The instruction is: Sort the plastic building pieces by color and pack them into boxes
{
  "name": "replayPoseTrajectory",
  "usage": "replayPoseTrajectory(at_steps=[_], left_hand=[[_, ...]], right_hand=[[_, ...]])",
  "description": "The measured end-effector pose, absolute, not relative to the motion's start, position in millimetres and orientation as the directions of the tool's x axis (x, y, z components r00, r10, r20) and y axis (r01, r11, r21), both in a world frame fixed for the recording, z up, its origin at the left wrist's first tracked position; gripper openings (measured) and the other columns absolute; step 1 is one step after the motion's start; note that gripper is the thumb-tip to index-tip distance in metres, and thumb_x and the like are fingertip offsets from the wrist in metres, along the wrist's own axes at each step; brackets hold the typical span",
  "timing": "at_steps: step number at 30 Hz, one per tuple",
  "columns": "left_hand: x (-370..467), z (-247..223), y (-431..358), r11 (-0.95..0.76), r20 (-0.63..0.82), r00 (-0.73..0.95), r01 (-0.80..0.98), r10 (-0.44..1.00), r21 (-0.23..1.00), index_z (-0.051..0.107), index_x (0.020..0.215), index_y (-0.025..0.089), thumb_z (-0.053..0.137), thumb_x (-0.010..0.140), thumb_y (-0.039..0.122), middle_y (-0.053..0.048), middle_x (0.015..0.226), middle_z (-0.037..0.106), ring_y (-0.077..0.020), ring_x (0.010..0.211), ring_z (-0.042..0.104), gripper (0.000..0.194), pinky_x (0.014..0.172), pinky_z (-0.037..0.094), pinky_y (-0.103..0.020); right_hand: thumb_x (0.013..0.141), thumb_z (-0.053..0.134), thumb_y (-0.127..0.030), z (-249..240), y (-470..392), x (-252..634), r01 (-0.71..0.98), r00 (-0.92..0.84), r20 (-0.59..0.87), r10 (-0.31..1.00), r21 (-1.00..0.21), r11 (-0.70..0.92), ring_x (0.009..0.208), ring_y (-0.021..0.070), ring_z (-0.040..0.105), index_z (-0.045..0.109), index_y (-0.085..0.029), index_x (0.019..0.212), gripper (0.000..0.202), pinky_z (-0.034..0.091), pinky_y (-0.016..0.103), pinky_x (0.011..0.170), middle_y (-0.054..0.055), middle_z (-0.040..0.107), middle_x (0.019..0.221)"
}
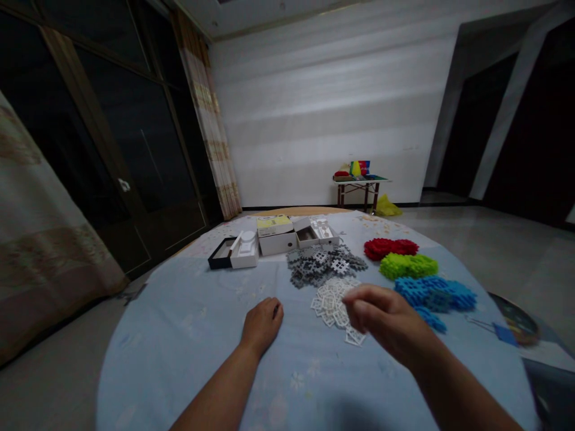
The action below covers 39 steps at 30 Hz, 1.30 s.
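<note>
My left hand (263, 324) rests on the light blue tablecloth with its fingers curled; a small dark spot shows at the fingers, too small to tell. My right hand (384, 317) is raised over the right edge of a pile of white openwork pieces (331, 300), thumb and fingers pressed together; whatever they hold, if anything, is hidden. Behind the white pile lies a heap of grey notched pieces (314, 266). Red (390, 248), lime green (408, 266) and blue (433, 292) piles of toothed pieces lie to the right.
Beyond the left hand stand a black-edged open box (221, 261), a white box (245, 257), a yellow-topped box (276, 242) and an open box (306, 241). A blue item (506, 334) is at the table's right edge. A small side table (359, 181) stands by the wall.
</note>
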<state>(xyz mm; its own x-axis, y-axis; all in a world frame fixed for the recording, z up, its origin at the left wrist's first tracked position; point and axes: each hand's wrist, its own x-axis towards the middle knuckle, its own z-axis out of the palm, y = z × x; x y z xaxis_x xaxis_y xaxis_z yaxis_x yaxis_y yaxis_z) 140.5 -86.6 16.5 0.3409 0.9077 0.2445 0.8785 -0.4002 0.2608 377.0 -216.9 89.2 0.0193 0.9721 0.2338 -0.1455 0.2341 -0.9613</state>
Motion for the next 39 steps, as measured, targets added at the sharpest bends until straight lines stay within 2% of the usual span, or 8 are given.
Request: replayPoseTrajectory(at_steps=[4, 8, 11, 19, 21, 25, 31, 39], left_hand=[[137.3, 20.4, -87.4, -0.419, 0.232, 0.36, 0.855, 0.904, 0.306, 0.06, 0.082, 0.021, 0.039, 0.083, 0.029, -0.002, 0.082, 0.063, -0.0127, 0.076, 0.057, 0.022, 0.068, 0.039, -0.023], [124.5, 31.5, -69.7, -0.427, 0.224, 0.368, 0.836, 0.902, 0.344, 0.062, 0.081, 0.022, 0.041, 0.082, 0.033, 0.0, 0.079, 0.065, -0.0117, 0.074, 0.058, 0.023, 0.068, 0.041, -0.021], [105.3, 44.3, -37.5, -0.355, 0.269, 0.271, 0.868, 0.924, 0.346, 0.062, 0.089, 0.021, 0.038, 0.082, 0.036, -0.002, 0.09, 0.065, -0.0131, 0.08, 0.059, 0.029, 0.074, 0.043, -0.023], [46.5, 58.5, 71.2, -0.041, 0.343, -0.058, 0.961, 0.937, 0.273, 0.044, 0.122, 0.01, 0.04, 0.078, 0.028, -0.019, 0.13, 0.044, -0.0289, 0.116, 0.047, 0.048, 0.091, 0.04, -0.038], [36.1, 56.2, 94.3, -0.025, 0.32, -0.058, 0.968, 0.946, 0.248, 0.041, 0.126, 0.012, 0.045, 0.074, 0.024, -0.018, 0.134, 0.042, -0.0287, 0.119, 0.045, 0.053, 0.093, 0.039, -0.038], [19.1, 48.1, 121.3, -0.026, 0.256, -0.026, 0.98, 0.966, 0.199, 0.041, 0.125, 0.017, 0.05, 0.068, 0.017, -0.014, 0.127, 0.051, -0.0255, 0.114, 0.051, 0.057, 0.088, 0.043, -0.033], [6.3, 38.6, 102.2, 0.002, 0.235, -0.029, 0.993, 0.971, 0.118, 0.048, 0.12, 0.019, 0.05, 0.071, 0.024, -0.013, 0.123, 0.053, -0.0258, 0.108, 0.054, 0.049, 0.083, 0.043, -0.032], [8.6, 45.4, 6.7, -0.019, 0.27, -0.004, 0.996, 0.963, 0.083, 0.047, 0.122, 0.021, 0.042, 0.078, 0.035, -0.009, 0.123, 0.054, -0.0241, 0.104, 0.056, 0.046, 0.08, 0.044, -0.032]], right_hand=[[0.065, 0.069, -0.045, 55.2, -148.4, 374.1, -0.237, 0.192, 0.132, 0.972, -0.955, 0.176, 0.049, 0.0087, 0.044, 0.066, -0.015, 0.087, 0.038, 0.032, 0.023, 0.047, 0.001, 0.059, 0.063], [0.062, 0.069, -0.048, 15.2, -125.5, 382.3, -0.122, 0.222, 0.083, 0.972, -0.986, 0.112, 0.052, 0.0115, 0.048, 0.067, -0.013, 0.083, 0.041, 0.034, 0.024, 0.049, 0.002, 0.06, 0.06], [0.062, 0.067, -0.051, 9.4, -127.9, 386.0, -0.078, 0.239, 0.039, 0.97, -0.995, 0.059, 0.048, 0.0111, 0.046, 0.066, -0.015, 0.084, 0.042, 0.034, 0.024, 0.046, 0.002, 0.06, 0.06], [0.073, 0.057, -0.049, 20.6, -134.2, 380.0, 0.126, 0.205, 0.161, 0.965, -0.983, 0.137, 0.06, 0.016, 0.056, 0.067, -0.014, 0.088, 0.04, 0.041, 0.026, 0.057, 0.003, 0.062, 0.062], [0.077, 0.053, -0.047, 21.9, -136.1, 380.8, 0.185, 0.217, 0.193, 0.957, -0.971, 0.154, 0.061, 0.0159, 0.056, 0.067, -0.014, 0.09, 0.038, 0.042, 0.026, 0.058, 0.004, 0.062, 0.063], [0.081, 0.049, -0.044, 22.9, -138.4, 385.0, 0.286, 0.239, 0.221, 0.946, -0.947, 0.149, 0.063, 0.0159, 0.057, 0.065, -0.016, 0.093, 0.035, 0.042, 0.026, 0.061, 0.003, 0.062, 0.066], [0.082, 0.047, -0.044, 22.8, -140.1, 386.7, 0.348, 0.242, 0.254, 0.936, -0.924, 0.161, 0.064, 0.0164, 0.058, 0.064, -0.017, 0.092, 0.034, 0.043, 0.026, 0.062, 0.003, 0.062, 0.066], [0.083, 0.047, -0.038, 26.8, -143.9, 381.5, 0.393, 0.194, 0.347, 0.918, -0.885, 0.251, 0.062, 0.015, 0.059, 0.064, -0.017, 0.094, 0.029, 0.044, 0.024, 0.059, 0.003, 0.064, 0.066]])
